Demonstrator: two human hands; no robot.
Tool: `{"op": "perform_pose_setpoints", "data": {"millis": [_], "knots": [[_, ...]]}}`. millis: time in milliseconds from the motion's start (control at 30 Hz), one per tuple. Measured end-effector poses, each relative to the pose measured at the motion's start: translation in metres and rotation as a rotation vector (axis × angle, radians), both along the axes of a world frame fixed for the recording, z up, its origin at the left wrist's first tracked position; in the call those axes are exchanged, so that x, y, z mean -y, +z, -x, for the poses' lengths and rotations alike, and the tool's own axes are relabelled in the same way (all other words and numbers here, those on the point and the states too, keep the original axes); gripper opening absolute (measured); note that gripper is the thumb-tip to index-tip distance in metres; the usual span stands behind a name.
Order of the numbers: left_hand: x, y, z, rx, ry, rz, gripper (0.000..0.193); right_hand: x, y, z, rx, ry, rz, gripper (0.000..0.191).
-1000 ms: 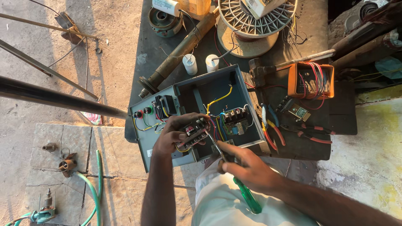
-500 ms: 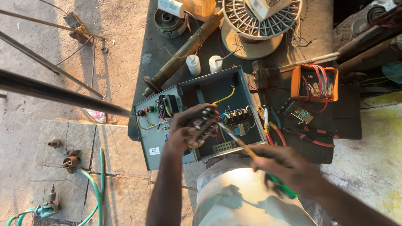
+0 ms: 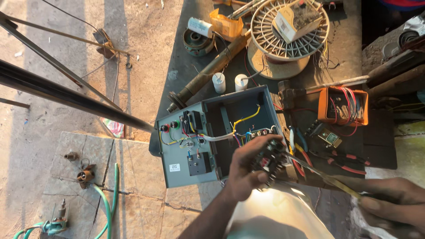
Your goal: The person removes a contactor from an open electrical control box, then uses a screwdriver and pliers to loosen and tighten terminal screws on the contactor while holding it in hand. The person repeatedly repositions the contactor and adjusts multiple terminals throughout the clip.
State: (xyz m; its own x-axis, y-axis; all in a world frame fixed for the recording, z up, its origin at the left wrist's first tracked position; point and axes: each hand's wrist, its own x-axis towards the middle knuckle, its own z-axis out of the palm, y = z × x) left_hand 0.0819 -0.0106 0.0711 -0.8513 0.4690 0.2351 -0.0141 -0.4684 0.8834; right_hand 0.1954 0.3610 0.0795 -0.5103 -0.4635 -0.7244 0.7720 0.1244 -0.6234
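My left hand [image 3: 245,169] grips a small black electrical component [image 3: 268,159] with terminals, wired by coloured leads into an open grey-blue control box [image 3: 212,132]. It holds the part above the box's near right corner. My right hand [image 3: 389,201], at the lower right, holds a screwdriver [image 3: 325,179] by its handle, and the long shaft points left with its tip at the component. The box lid lies open to the left, carrying red and green buttons and a black block.
An orange multimeter [image 3: 343,106] with red leads lies to the right, with pliers and red-handled tools [image 3: 336,161] near it. Behind the box lie two white capacitors [image 3: 230,82], a rusty pipe [image 3: 208,73] and a wire spool [image 3: 287,31]. Green hose [image 3: 104,203] runs over the stone slabs on the left.
My left hand has lifted the component out of the box toward me. My right hand has drawn back to the right, so the screwdriver now reaches the component from farther away.
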Motion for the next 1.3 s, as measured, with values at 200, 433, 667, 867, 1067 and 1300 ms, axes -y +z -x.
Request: {"op": "perform_pose_setpoints", "data": {"millis": [200, 433, 667, 867, 1067, 1300], "knots": [[-0.009, 0.019, -0.022, 0.194, -0.012, -0.111, 0.092, -0.025, 0.003, 0.0, -0.216, 0.175, -0.409, 0.065], [-0.019, 0.012, -0.027, 0.321, 0.059, -0.3, 0.097, 0.018, 0.021, 0.008, -0.984, 0.579, -1.183, 0.065], [-0.016, 0.004, -0.019, 0.437, 0.069, -0.431, 0.099, 0.026, 0.04, 0.013, -1.083, 0.527, -1.064, 0.073], [-0.015, -0.001, -0.018, 0.442, 0.025, -0.467, 0.1, 0.042, 0.047, 0.003, -1.238, 0.616, -1.235, 0.063], [-0.023, 0.0, -0.018, 0.412, -0.044, -0.452, 0.099, 0.06, 0.07, 0.015, -1.382, 0.796, -1.417, 0.055], [-0.028, 0.004, -0.024, 0.412, -0.112, -0.459, 0.107, 0.052, 0.069, 0.012, -1.318, 0.681, -1.335, 0.055]]}}
